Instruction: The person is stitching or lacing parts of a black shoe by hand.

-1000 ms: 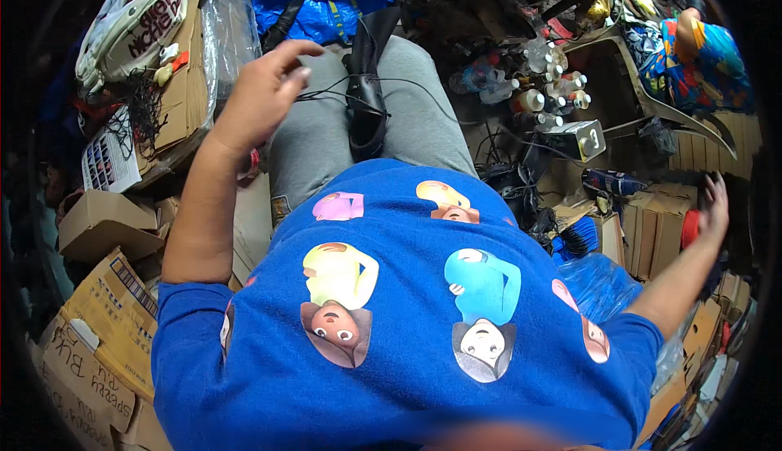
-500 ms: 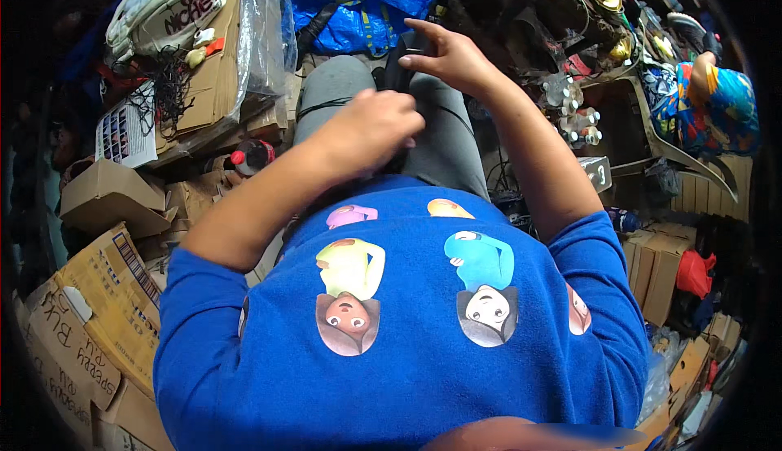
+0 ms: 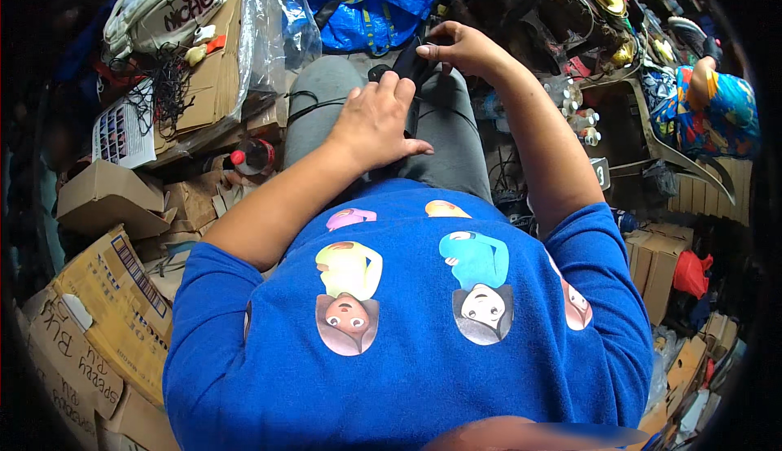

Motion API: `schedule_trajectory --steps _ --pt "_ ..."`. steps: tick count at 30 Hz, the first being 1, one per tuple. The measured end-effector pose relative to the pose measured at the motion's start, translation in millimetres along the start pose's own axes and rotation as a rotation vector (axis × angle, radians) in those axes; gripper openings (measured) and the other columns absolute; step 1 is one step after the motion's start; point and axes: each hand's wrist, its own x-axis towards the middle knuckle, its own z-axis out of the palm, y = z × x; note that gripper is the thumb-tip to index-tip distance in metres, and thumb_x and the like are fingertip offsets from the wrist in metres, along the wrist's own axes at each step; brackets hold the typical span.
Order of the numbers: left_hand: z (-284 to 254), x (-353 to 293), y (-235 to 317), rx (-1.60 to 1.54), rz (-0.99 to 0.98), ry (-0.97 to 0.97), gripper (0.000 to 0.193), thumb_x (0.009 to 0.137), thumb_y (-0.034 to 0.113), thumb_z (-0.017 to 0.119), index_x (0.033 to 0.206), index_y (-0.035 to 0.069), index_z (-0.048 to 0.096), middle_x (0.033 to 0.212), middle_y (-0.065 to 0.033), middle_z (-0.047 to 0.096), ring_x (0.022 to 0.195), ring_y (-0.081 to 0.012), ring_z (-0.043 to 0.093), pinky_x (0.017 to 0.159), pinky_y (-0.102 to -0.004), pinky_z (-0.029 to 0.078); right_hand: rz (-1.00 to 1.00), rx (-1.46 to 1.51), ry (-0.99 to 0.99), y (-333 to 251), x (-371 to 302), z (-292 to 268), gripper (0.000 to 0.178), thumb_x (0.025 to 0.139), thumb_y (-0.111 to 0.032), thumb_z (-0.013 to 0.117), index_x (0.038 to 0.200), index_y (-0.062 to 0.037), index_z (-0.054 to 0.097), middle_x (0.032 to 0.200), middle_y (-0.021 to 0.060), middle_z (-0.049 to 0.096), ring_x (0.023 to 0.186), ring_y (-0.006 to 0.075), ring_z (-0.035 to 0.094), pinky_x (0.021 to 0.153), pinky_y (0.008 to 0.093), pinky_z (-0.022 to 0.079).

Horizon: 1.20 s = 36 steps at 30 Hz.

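Observation:
A long black object [image 3: 413, 67] lies between my thighs; its kind cannot be made out. My right hand [image 3: 464, 50] is at its far end, with thumb and forefinger closed on the edge. My left hand [image 3: 376, 119] rests palm down over the nearer part, fingers spread and thumb stretched out to the right. Underneath, my left hand hides some of the black object. A thin black cord [image 3: 316, 107] runs across the grey trousers [image 3: 444, 146] at my left thigh.
Beyond my knees lies a blue bag [image 3: 366, 3]. At left are cardboard boxes [image 3: 110, 199], a red-capped bottle [image 3: 257, 158] and tangled black cords [image 3: 169, 85]. Plastic bottles [image 3: 582, 121] and a chair frame [image 3: 643, 109] stand right. Another person's patterned clothing [image 3: 717, 117] shows far right.
My left hand has shifted slightly up, its fingers spreading and thumb extending. My right hand's fingers have gone from stretched out to closed on the black object's far end.

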Motion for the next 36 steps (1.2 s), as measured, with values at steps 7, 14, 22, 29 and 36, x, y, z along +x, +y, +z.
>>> schedule_trajectory --steps 7,14,22,29,36 --pt "25 -11 -28 -0.388 0.064 0.09 0.043 0.068 0.019 0.073 0.098 0.0 0.049 0.095 -0.0178 0.054 0.09 -0.0353 0.056 0.077 -0.0407 0.047 -0.057 0.184 0.079 35 -26 -18 0.031 0.08 -0.031 0.074 0.082 -0.0088 0.053 0.064 -0.0043 0.05 0.056 0.0044 0.043 0.05 0.0211 0.033" --pt "37 -19 -4 -0.432 0.308 -0.084 0.031 0.07 0.021 0.072 0.086 0.003 0.053 0.081 -0.0171 0.056 0.081 -0.0343 0.058 0.071 -0.042 0.048 -0.022 0.484 0.149 119 -50 -29 0.027 0.084 -0.017 0.069 0.102 0.0002 0.06 0.086 0.0011 0.062 0.075 0.0089 0.056 0.07 0.0247 0.047" --pt "37 -17 -16 -0.399 0.173 0.052 0.038 0.068 0.026 0.076 0.087 0.001 0.054 0.079 -0.0163 0.053 0.076 -0.035 0.057 0.067 -0.0415 0.047 0.136 0.608 -0.023 45 -67 -38 0.044 0.084 -0.025 0.07 0.119 -0.0086 0.05 0.074 -0.0054 0.052 0.061 0.0029 0.045 0.055 0.0178 0.037" --pt "12 -1 -37 -0.599 -0.125 -0.176 0.034 0.073 0.029 0.071 0.09 0.002 0.059 0.079 -0.0179 0.059 0.078 -0.0366 0.06 0.07 -0.042 0.048 0.015 0.825 0.022 65 -32 -40 0.024 0.084 -0.032 0.069 0.086 -0.0106 0.059 0.072 -0.0014 0.058 0.061 0.0041 0.048 0.052 0.017 0.034" --pt "16 -12 -28 -0.353 0.258 -0.414 0.03 0.083 0.027 0.064 0.08 -0.001 0.058 0.079 -0.0196 0.06 0.077 -0.0353 0.06 0.068 -0.0418 0.047 -0.127 0.349 0.053 67 -18 -22 0.014 0.086 -0.019 0.063 0.081 -0.0075 0.056 0.074 -0.0072 0.052 0.067 0.0033 0.044 0.059 0.0194 0.036"
